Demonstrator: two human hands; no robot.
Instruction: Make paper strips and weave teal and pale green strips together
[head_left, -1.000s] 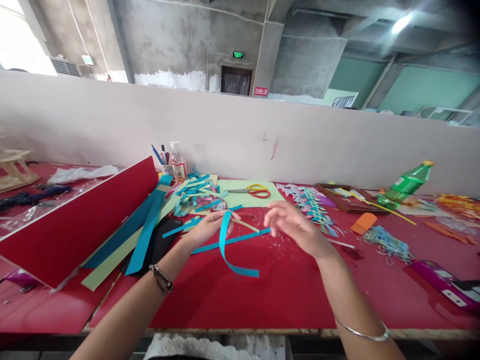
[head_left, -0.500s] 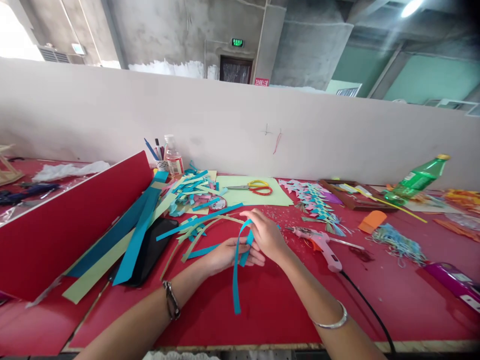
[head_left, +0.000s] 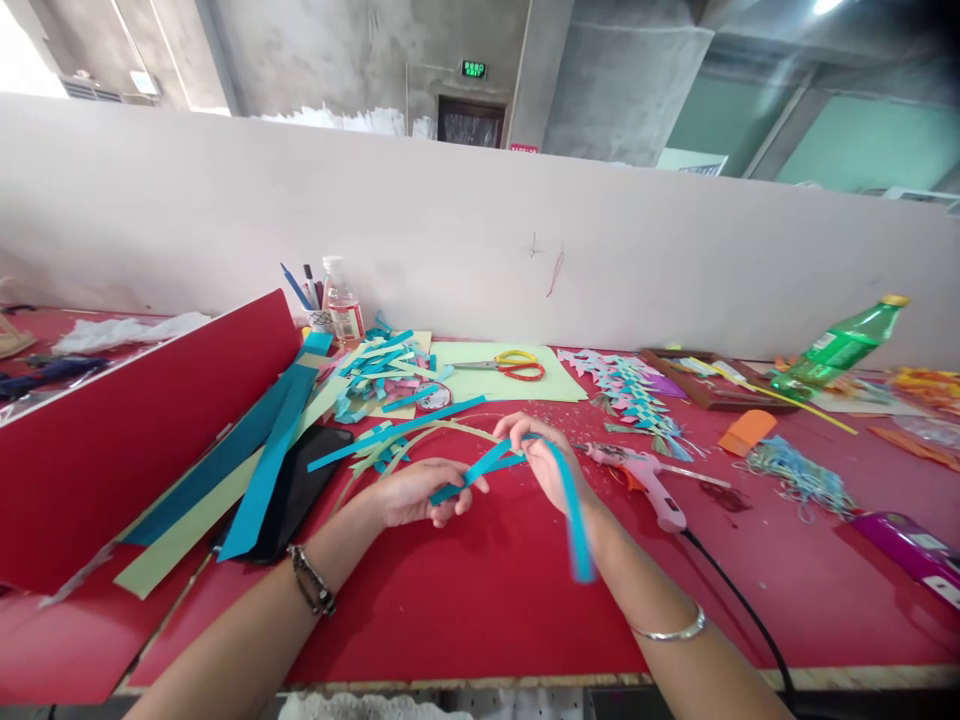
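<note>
Between my two hands runs a narrow blue paper strip [head_left: 487,463], bent over on itself near the fingertips. My left hand [head_left: 420,492] pinches one end of it between thumb and fingers. My right hand [head_left: 541,455] has its fingers closed on the strip higher up, and a loose tail hangs down past my right wrist, blurred at its tip. Behind my hands lie more blue strips and curved pale yellow-green strips. A pink glue gun [head_left: 641,480] rests on the red table just right of my right hand.
Red-and-yellow scissors [head_left: 517,366] lie on pale green paper [head_left: 450,385]. Wide paper strips lean by a black phone-like slab [head_left: 296,500] and a red board [head_left: 150,440] at left. Woven paper pieces [head_left: 634,395], a green bottle [head_left: 844,350] and a purple box [head_left: 911,550] are to the right.
My hands have drawn apart, the left moving left and the right moving right. The strip's loose tail has swung from between my hands to the right, over my right wrist.
</note>
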